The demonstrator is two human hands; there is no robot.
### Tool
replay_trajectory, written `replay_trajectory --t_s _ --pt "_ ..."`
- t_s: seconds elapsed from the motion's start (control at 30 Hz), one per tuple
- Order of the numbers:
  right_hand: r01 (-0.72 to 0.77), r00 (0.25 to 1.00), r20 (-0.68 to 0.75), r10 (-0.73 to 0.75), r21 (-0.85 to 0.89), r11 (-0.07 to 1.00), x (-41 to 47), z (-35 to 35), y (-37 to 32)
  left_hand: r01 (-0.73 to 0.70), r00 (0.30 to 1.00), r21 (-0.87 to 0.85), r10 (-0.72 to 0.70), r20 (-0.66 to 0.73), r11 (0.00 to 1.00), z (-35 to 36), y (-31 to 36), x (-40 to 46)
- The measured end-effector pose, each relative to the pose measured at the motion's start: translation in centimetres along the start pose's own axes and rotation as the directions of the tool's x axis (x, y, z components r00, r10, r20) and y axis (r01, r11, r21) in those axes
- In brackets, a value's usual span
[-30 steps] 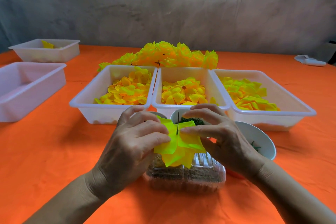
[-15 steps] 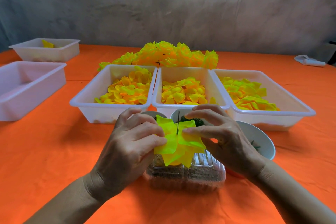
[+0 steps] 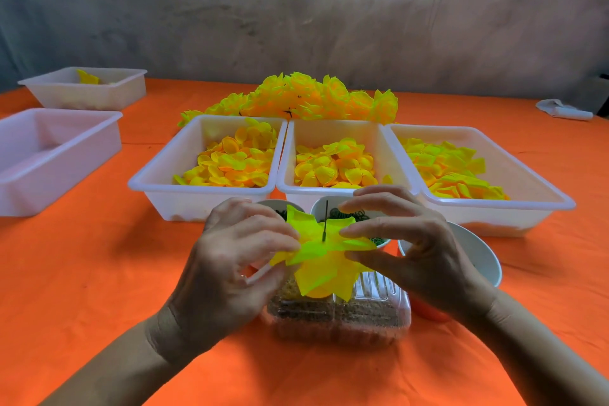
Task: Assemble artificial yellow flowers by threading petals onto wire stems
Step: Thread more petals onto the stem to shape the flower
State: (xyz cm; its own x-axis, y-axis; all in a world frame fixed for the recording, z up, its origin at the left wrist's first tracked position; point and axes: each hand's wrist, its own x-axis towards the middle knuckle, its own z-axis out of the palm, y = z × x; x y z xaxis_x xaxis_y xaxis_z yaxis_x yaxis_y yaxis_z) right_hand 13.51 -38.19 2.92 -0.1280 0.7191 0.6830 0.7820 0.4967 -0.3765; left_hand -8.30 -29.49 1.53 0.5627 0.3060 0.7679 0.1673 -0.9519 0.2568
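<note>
A half-built yellow flower (image 3: 324,265) of layered petals hangs between my hands, above a clear plastic box (image 3: 339,310). A thin dark wire stem (image 3: 326,219) pokes up through its middle. My left hand (image 3: 235,260) pinches the petals at their left edge. My right hand (image 3: 415,247) holds the right edge, with thumb and fingers spread over the petals. Three white trays hold loose yellow petals: left (image 3: 155,181), middle (image 3: 333,166), right (image 3: 527,184).
A heap of finished yellow flowers (image 3: 306,97) lies behind the trays. Small white bowls (image 3: 478,257) with green parts stand behind and right of my hands. Two more white trays (image 3: 43,155) sit at the far left. Orange cloth covers the table.
My right hand's fingers have spread and lifted off the petals' top. The flower has tilted a little and the wire stands out farther above it.
</note>
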Motion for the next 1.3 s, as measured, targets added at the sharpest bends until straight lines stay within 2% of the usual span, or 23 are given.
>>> replay_trajectory --t_s 0.07,0.1,0.17,0.23,0.3,0.37,0.47,0.53,0.63,0.73,0.87,0.97,1.1,1.17,1.3 --pt "-0.082 0.997 -0.004 0.083 0.136 0.987 0.2 0.2 -0.2 0.248 0.968 -0.209 -0.252 0.008 0.946 -0.5 0.4 0.7" --pt "-0.136 0.99 0.007 0.138 0.22 0.966 0.3 0.3 -0.4 0.356 0.928 -0.324 -0.371 0.016 0.877 -0.4 0.6 1.1" --pt "-0.25 0.966 0.04 0.255 0.394 0.884 0.7 0.5 -0.9 0.515 0.829 -0.554 -0.545 0.126 0.654 -0.2 0.5 1.9" --pt "-0.328 0.938 0.089 0.335 0.537 0.777 0.8 0.6 -1.2 0.573 0.763 -0.671 -0.604 0.228 0.471 0.0 0.2 2.5" --pt "-0.394 0.905 0.132 0.404 0.618 0.681 1.0 0.8 -1.4 0.59 0.736 -0.694 -0.629 0.251 0.413 0.1 -0.1 2.9" --pt "-0.425 0.883 0.142 0.447 0.648 0.633 1.0 1.0 -1.4 0.604 0.717 -0.692 -0.649 0.255 0.396 0.3 -0.3 3.0" --pt "-0.424 0.877 0.13 0.462 0.661 0.619 1.1 1.1 -1.4 0.602 0.724 -0.689 -0.639 0.259 0.403 0.2 -0.5 2.9" --pt "-0.408 0.885 0.129 0.448 0.68 0.61 1.0 1.0 -1.4 0.586 0.755 -0.685 -0.6 0.267 0.433 -0.1 -0.5 2.7" --pt "-0.358 0.917 0.093 0.388 0.621 0.697 0.4 0.6 -1.0 0.541 0.828 -0.555 -0.518 0.216 0.632 -0.7 -0.2 2.0" --pt "-0.326 0.939 0.077 0.334 0.504 0.8 -0.3 0.4 -0.6 0.405 0.914 -0.434 -0.369 0.168 0.805 -0.8 0.1 1.5" --pt "-0.222 0.975 0.069 0.212 0.37 0.902 -0.7 0.6 -0.4 0.195 0.975 -0.221 -0.165 0.146 0.956 -1.0 0.3 1.2" --pt "-0.122 0.992 0.063 0.113 0.173 0.977 -0.8 0.5 -0.3 0.054 0.988 -0.08 -0.042 0.147 0.995 -1.0 0.5 1.4" --pt "0.009 0.995 0.098 -0.007 -0.017 1.0 -0.8 0.8 -0.3 -0.101 0.976 0.018 0.095 0.196 0.995 -0.8 0.4 1.3" --pt "0.011 0.995 0.103 -0.008 -0.025 1.0 -0.7 0.8 -0.3 -0.081 0.974 0.003 0.078 0.212 0.997 -0.8 0.4 1.2" --pt "-0.051 0.994 0.103 0.047 0.031 0.998 -0.9 0.8 -0.2 0.054 0.975 -0.084 -0.034 0.218 0.995 -1.1 0.5 1.1"
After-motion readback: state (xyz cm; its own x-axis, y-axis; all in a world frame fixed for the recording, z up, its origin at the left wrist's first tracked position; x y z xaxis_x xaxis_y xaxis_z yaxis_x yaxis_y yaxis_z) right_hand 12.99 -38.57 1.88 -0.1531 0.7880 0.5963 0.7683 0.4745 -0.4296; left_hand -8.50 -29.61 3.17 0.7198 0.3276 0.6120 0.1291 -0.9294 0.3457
